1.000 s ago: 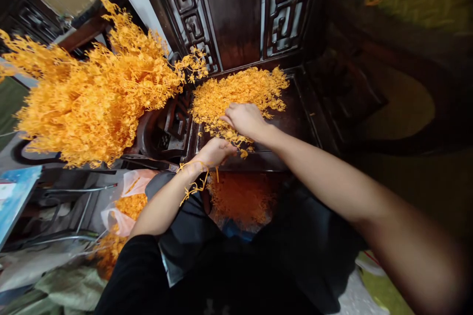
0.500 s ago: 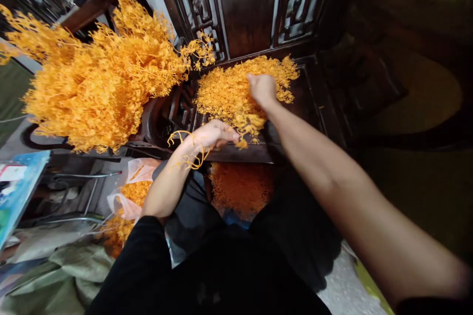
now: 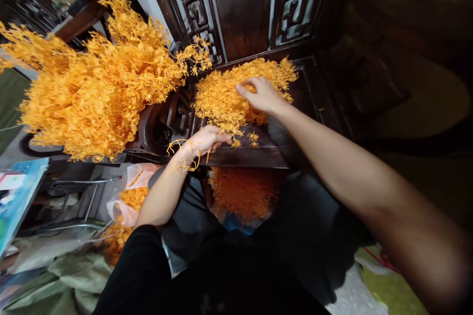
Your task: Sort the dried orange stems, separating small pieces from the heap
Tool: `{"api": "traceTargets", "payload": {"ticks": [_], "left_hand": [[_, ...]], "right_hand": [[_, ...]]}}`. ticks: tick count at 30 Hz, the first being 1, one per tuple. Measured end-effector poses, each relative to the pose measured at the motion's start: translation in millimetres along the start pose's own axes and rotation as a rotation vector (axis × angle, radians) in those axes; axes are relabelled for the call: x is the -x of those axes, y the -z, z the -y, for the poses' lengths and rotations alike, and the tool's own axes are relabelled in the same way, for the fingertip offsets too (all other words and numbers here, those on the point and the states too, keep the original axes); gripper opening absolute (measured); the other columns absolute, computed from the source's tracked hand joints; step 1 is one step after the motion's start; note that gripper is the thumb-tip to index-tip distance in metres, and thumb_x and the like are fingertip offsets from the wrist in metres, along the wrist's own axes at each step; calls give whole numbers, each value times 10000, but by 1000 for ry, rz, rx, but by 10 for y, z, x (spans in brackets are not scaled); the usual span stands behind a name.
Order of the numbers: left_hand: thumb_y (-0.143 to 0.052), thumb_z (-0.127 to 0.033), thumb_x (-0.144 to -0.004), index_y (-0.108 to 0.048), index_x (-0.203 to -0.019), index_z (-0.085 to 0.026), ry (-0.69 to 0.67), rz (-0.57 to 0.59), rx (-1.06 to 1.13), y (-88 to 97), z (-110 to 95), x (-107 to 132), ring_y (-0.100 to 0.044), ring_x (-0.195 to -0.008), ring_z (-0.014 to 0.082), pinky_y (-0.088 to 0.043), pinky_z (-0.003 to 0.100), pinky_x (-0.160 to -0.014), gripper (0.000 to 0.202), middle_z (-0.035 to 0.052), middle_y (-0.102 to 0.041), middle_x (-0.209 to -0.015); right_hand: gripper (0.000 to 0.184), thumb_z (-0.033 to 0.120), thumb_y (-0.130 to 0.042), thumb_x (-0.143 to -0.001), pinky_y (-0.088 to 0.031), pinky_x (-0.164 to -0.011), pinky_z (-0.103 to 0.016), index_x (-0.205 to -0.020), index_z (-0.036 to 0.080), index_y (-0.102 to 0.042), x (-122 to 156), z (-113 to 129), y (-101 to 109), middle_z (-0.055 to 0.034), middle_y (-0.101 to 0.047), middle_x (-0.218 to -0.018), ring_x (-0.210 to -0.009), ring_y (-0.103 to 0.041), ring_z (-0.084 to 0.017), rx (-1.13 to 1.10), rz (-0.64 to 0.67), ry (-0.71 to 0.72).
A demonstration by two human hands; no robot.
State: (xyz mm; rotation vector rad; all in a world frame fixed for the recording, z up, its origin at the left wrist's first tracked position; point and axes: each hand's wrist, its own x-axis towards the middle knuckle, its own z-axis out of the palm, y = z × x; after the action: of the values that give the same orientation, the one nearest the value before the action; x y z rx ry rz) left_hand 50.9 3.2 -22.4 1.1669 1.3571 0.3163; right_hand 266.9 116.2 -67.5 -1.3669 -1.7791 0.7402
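A flat heap of small orange plastic sprigs [image 3: 229, 93] lies on the dark wooden seat [image 3: 273, 140] in front of me. My right hand [image 3: 260, 93] rests on the heap's right part, fingers curled and pinching into the sprigs. My left hand [image 3: 203, 140] is at the heap's near edge, closed on a few orange sprigs, with thin orange stems [image 3: 181, 155] hanging over its wrist.
A big bushy bunch of orange branches [image 3: 92, 88] stands at the left. A pink bag of orange bits [image 3: 129, 197] sits on the floor at lower left. More orange bits [image 3: 242, 192] lie below the seat edge. The carved chair back [image 3: 240, 5] rises behind.
My right hand went to the far side of the heap, then drew back a little with fingers curled. My left hand stayed at the near edge, still gripping sprigs.
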Motion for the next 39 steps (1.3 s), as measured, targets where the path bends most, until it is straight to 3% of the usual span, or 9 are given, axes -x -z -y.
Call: {"api": "traceTargets", "payload": {"ticks": [5, 10, 14, 21, 29, 32, 35, 37, 39], "left_hand": [[-794, -488, -810, -713, -735, -143, 3, -15, -166, -74, 5, -31, -339, -374, 58, -210, 235, -408, 362, -67, -434, -439], [-739, -514, -837, -635, -619, -156, -18, 65, -331, -188, 62, -87, -359, -390, 65, -236, 236, -438, 432, -42, -477, -457], [-740, -478, -841, -707, -724, -148, -33, 12, -285, -275, -33, -110, -337, -384, 67, -210, 233, -431, 351, -54, -463, -452], [-749, -488, -841, -676, -637, -151, 54, 31, -350, -404, 42, -50, -318, -366, 68, -195, 241, -418, 401, -49, -443, -418], [-748, -557, -820, -719, -699, -144, 28, 24, -343, -244, 113, -130, -330, -367, 65, -218, 232, -410, 431, -54, -450, -438], [-756, -539, -820, -701, -690, -154, 52, 70, -319, -246, 79, -130, -309, -344, 61, -192, 230, -393, 410, -60, -445, -433], [-786, -495, -800, -670, -661, -154, 63, 82, -232, -257, 56, -109, -313, -352, 59, -180, 226, -386, 386, -58, -440, -433], [-799, -465, -788, -683, -691, -149, 89, 109, -119, -271, 51, -78, -300, -362, 56, -166, 220, -386, 351, -63, -418, -433], [-808, -433, -776, -691, -719, -145, 132, 184, -6, -298, 62, -34, -276, -364, 51, -145, 215, -384, 316, -67, -402, -432]], "right_hand": [[737, 646, -580, -952, -367, -1180, -551, -1534, 199, -528, 289, 320, 171, -171, -443, -1611, -1463, -429, -359, 114, 136, 484], [341, 426, -675, -944, -503, -1000, -398, -1166, 196, -794, 329, 375, 149, -95, -777, -1168, -1079, -705, -262, 38, 494, 515], [277, 344, -631, -969, -527, -795, -330, -982, 143, -820, 221, 284, 35, -51, -774, -820, -794, -714, -208, -155, 180, 123], [251, 243, -543, -1012, -555, -711, -344, -968, 76, -725, -154, -212, 46, -116, -727, -820, -676, -642, -147, -427, -305, -279], [346, 420, -625, -972, -544, -1030, -463, -1172, 174, -764, 141, -147, 103, -131, -763, -1194, -1118, -707, -272, -172, 157, 83], [445, 544, -549, -1006, -554, -1013, -458, -1241, 232, -761, 254, 71, 212, -88, -770, -1210, -1122, -713, -266, -230, 432, 153], [453, 508, -751, -867, -583, -943, -426, -1244, 257, -775, 335, 185, 315, -50, -797, -1142, -1029, -740, -257, -243, 731, 179], [354, 433, -803, -812, -588, -886, -404, -1108, 240, -824, 354, 202, 364, -40, -815, -1030, -925, -748, -243, -173, 780, 203], [189, 366, -765, -846, -578, -850, -391, -924, 212, -841, 334, 196, 414, -43, -809, -899, -838, -739, -226, -120, 615, 203]]}}
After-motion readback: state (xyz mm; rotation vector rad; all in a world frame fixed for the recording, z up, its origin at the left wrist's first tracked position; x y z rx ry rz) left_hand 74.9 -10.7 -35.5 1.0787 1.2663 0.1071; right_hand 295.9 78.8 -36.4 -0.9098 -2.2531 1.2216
